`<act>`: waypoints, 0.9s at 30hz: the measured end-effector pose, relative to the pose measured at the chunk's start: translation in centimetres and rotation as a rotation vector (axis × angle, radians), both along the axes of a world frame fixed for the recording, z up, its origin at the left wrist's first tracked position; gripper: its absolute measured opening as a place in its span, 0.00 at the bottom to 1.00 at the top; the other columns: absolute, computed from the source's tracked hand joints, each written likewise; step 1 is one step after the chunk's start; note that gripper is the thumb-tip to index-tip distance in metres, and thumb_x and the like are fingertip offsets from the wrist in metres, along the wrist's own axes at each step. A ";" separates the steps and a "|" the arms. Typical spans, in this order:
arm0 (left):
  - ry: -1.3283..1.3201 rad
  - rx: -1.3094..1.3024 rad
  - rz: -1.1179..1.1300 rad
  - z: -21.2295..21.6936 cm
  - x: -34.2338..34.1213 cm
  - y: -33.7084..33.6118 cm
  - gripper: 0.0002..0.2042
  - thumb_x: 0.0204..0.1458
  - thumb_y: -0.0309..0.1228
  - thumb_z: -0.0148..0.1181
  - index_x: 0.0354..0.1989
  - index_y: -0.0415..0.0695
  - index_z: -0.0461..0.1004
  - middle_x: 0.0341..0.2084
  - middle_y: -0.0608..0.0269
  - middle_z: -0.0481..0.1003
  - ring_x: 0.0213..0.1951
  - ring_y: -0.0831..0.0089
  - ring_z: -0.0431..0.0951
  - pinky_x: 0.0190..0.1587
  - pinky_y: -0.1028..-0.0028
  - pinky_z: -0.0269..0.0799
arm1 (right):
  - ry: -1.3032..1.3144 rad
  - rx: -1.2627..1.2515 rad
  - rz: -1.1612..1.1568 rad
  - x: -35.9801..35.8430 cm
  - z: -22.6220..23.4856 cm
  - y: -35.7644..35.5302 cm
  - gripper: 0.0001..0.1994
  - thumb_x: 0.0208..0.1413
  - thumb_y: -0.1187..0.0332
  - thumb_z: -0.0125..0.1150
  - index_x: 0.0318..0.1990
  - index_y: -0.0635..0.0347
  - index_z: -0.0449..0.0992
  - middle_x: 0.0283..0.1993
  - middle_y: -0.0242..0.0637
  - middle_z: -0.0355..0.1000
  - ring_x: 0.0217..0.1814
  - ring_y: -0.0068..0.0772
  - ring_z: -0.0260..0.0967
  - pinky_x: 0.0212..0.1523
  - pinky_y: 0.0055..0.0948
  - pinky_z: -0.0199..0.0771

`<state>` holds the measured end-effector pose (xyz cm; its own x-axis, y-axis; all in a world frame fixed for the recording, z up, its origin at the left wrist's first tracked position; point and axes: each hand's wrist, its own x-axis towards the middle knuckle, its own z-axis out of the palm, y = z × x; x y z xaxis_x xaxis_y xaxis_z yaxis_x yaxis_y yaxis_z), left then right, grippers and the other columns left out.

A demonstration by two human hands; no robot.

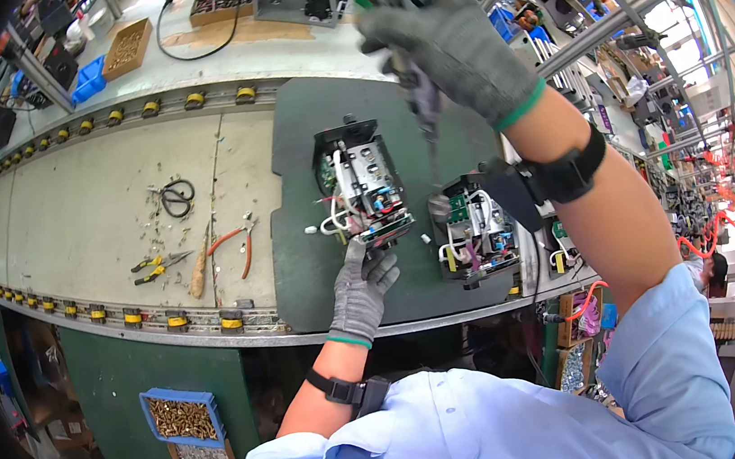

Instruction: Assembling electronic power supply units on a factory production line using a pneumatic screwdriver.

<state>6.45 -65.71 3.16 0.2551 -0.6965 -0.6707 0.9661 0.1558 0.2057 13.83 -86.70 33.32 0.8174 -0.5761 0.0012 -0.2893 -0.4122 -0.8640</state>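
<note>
Counter (93,206) runs pale and long before you, rimmed by yellow rollers, with a dark green mat (308,263) under 2 open electrical units. Your left hand (363,289) grips the near edge of the left unit (363,189). Your right hand (446,39) is closed around a powered screwdriver (419,87), raised above the right unit (477,235). Scissors (175,197) and pliers (237,240) lie left; racks crowd the right.

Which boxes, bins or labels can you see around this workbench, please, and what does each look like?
Cardboard box: far left of the bench, open, brown, full of small brass-coloured parts.
Blue bin: beside that box, small, open.
Blue tray: below the near bench edge, rectangular, holding brass-coloured screws.
Labels: none clear enough to make out.
</note>
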 end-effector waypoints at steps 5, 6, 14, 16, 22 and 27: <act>-0.032 -0.057 -0.586 0.9 -7.5 -2.0 0.40 0.51 0.57 0.71 0.64 0.40 0.65 0.59 0.42 0.68 0.54 0.51 0.77 0.51 0.56 0.78 | 0.010 0.114 -0.209 -8.0 -11.5 -5.1 0.14 0.50 0.66 0.68 0.42 0.56 0.73 0.28 0.31 0.73 0.24 0.24 0.73 0.25 0.27 0.76; 0.030 -0.046 -0.632 1.8 -9.6 -3.2 0.40 0.51 0.57 0.71 0.63 0.39 0.66 0.60 0.41 0.68 0.55 0.51 0.77 0.54 0.56 0.78 | 0.068 0.080 -0.287 -9.1 -13.6 -6.1 0.15 0.49 0.65 0.69 0.44 0.55 0.73 0.29 0.31 0.73 0.27 0.25 0.74 0.28 0.28 0.77; 0.240 -0.218 -0.305 -1.6 -18.1 -7.7 0.26 0.53 0.40 0.74 0.54 0.42 0.72 0.45 0.60 0.78 0.48 0.65 0.80 0.53 0.62 0.79 | 0.611 -0.295 -0.270 -8.0 -21.7 -5.7 0.26 0.45 0.60 0.71 0.53 0.56 0.74 0.46 0.48 0.79 0.53 0.53 0.77 0.56 0.45 0.75; 0.224 -0.208 -0.247 -1.0 -18.3 -7.4 0.23 0.53 0.37 0.74 0.52 0.42 0.73 0.43 0.63 0.79 0.46 0.68 0.81 0.52 0.64 0.79 | 0.665 -0.293 -0.300 -8.4 -22.3 -5.7 0.26 0.45 0.60 0.71 0.53 0.56 0.74 0.46 0.49 0.79 0.53 0.53 0.77 0.56 0.45 0.75; 0.109 -0.184 -0.172 -1.1 -19.5 -6.9 0.17 0.57 0.28 0.70 0.51 0.41 0.73 0.42 0.63 0.77 0.43 0.71 0.82 0.45 0.73 0.83 | 0.777 -0.319 -0.377 -9.3 -24.2 -7.1 0.25 0.46 0.61 0.69 0.53 0.57 0.73 0.45 0.49 0.79 0.52 0.53 0.78 0.55 0.46 0.76; 0.053 -0.270 -0.102 -1.8 -20.0 -6.4 0.19 0.54 0.31 0.72 0.52 0.47 0.73 0.45 0.69 0.75 0.46 0.75 0.78 0.47 0.71 0.80 | 0.730 -0.351 -0.424 -10.1 -25.2 -6.7 0.25 0.45 0.61 0.69 0.52 0.55 0.73 0.45 0.48 0.79 0.50 0.52 0.78 0.54 0.45 0.76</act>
